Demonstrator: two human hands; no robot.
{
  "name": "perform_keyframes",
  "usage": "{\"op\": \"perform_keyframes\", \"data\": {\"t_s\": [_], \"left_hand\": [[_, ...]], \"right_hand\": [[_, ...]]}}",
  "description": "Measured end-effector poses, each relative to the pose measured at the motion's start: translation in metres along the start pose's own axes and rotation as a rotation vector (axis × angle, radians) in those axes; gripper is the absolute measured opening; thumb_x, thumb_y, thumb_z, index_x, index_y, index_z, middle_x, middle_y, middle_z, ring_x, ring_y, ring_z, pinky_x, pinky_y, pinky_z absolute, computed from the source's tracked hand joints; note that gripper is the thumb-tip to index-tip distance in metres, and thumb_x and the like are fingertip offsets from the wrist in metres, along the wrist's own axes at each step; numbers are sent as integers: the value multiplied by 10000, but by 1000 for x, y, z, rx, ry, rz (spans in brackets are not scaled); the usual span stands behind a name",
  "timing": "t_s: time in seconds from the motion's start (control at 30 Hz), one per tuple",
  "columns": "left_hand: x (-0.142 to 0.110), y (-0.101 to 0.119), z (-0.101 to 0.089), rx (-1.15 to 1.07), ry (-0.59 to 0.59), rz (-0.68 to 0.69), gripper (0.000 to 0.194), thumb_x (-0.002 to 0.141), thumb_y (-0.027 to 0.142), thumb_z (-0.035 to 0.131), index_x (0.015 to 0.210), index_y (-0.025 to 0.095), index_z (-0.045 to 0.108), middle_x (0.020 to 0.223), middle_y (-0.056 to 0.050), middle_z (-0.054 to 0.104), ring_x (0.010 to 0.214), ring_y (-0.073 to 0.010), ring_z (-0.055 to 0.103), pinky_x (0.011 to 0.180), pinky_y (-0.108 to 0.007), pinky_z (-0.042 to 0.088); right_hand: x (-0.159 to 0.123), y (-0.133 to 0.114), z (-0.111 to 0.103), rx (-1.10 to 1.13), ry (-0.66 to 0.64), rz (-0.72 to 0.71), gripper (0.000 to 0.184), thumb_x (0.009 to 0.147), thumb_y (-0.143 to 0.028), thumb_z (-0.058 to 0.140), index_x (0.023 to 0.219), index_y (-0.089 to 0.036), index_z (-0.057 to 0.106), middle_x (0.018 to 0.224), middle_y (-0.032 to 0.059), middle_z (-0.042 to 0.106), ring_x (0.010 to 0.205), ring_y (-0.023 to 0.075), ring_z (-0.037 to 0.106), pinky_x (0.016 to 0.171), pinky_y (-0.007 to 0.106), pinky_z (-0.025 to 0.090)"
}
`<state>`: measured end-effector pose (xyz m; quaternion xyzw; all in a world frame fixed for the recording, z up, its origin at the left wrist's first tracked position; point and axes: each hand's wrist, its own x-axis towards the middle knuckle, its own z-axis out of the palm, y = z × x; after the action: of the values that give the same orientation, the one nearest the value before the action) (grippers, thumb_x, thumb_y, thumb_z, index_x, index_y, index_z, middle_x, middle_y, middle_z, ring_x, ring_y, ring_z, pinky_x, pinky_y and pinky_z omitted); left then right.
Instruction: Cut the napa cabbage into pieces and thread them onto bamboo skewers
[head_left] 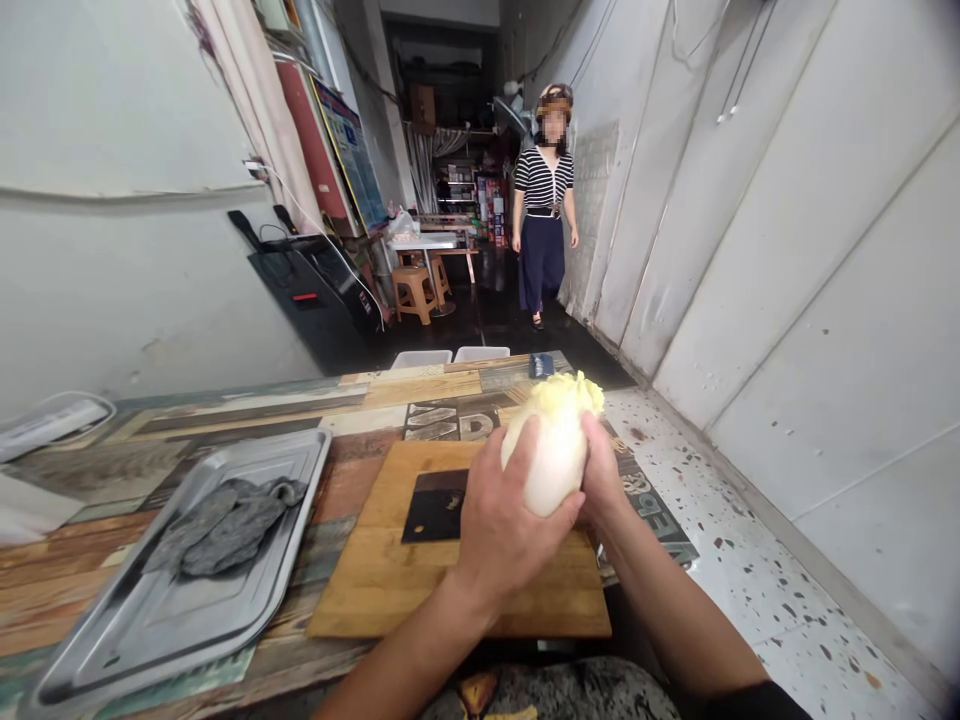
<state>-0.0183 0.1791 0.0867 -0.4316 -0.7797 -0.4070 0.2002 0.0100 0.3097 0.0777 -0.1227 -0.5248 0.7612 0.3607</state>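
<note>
Patterned cloth (555, 690) bunches at six o'clock, just below the near edge of the wooden board (367, 590). Toward the board's one o'clock side, the left hand (499, 525) and right hand (602, 470) wrap a pale cabbage (556, 455) between them, thumbs round its white flank, its frilly yellow end pointing away. I can't tell whether it touches the wood. A dark blade (435, 510), probably a cleaver, lies flat at the board's eleven o'clock, partly hidden behind the left hand. That worries me most: lowering the cabbage carelessly could brush that hand against an edge out of sight. Smooth and rounded, the cabbage might also slip from a loosened hold and roll toward three o'clock, off the table (420, 392). At nine o'clock, a grey rag (240, 530) lies in a metal tray (172, 635). Beyond, near one o'clock, a striped top (534, 175) marks someone facing us, a possible distraction.
</note>
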Motion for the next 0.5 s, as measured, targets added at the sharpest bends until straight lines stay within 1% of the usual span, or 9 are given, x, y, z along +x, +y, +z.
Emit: {"op": "perform_keyframes", "data": {"t_s": [0.13, 0.2, 0.3, 0.33, 0.4, 0.43, 0.5], "left_hand": [[-4, 2, -1, 64, -34, 55, 752, 770, 445, 701, 1421, 260, 375, 1399, -175, 402, 1253, -364, 446, 1009, -544, 414], [-6, 5, -3, 70, -58, 81, 706, 780, 461, 692, 1403, 287, 410, 1416, -165, 376, 1255, -368, 438, 1000, -551, 411], [-8, 6, -8, 15, -87, 91, 671, 777, 487, 694, 1377, 312, 450, 1432, -148, 378, 1275, -374, 416, 1026, -567, 370], [-9, 6, -10, -30, -88, 61, 696, 768, 485, 702, 1386, 302, 438, 1431, -147, 387, 1287, -373, 405, 1045, -567, 350], [-8, 3, -12, -167, -97, -68, 846, 719, 496, 734, 1438, 263, 354, 1440, -157, 392, 1310, -376, 386, 1069, -562, 326], [-8, 1, -13, -262, -122, -156, 956, 682, 517, 752, 1470, 238, 288, 1445, -168, 391, 1313, -381, 387, 1068, -557, 331], [-5, -1, -14, -497, -220, -338, 1168, 611, 568, 774, 1517, 201, 136, 1431, -186, 417, 1286, -384, 431, 1038, -533, 377]], "right_hand": [[4, 5, -1, 101, 9, 104, 534, 853, -633, 407, 1016, -204, 679, 917, 65, 747, 1024, 299, 656, 907, 469, 516], [5, 5, 0, 136, -16, 147, 569, 849, -656, 354, 981, -214, 688, 857, 65, 748, 986, 301, 671, 900, 473, 519], [6, 4, -1, 103, -64, 133, 632, 846, -675, 293, 965, -207, 701, 842, 77, 745, 992, 312, 667, 899, 475, 518], [6, 4, -3, 81, -72, 115, 650, 840, -685, 285, 963, -204, 705, 841, 82, 744, 1003, 318, 661, 905, 478, 513], [5, 5, -6, 42, -105, 95, 716, 812, -732, 263, 968, -198, 713, 841, 97, 741, 1022, 334, 649, 911, 493, 504], [3, 5, -8, 32, -141, 107, 766, 785, -768, 243, 973, -195, 715, 853, 109, 739, 1023, 344, 645, 906, 503, 502], [-2, 6, -10, 52, -231, 161, 867, 723, -837, 195, 994, -196, 712, 913, 128, 733, 999, 356, 650, 873, 525, 509]]}}
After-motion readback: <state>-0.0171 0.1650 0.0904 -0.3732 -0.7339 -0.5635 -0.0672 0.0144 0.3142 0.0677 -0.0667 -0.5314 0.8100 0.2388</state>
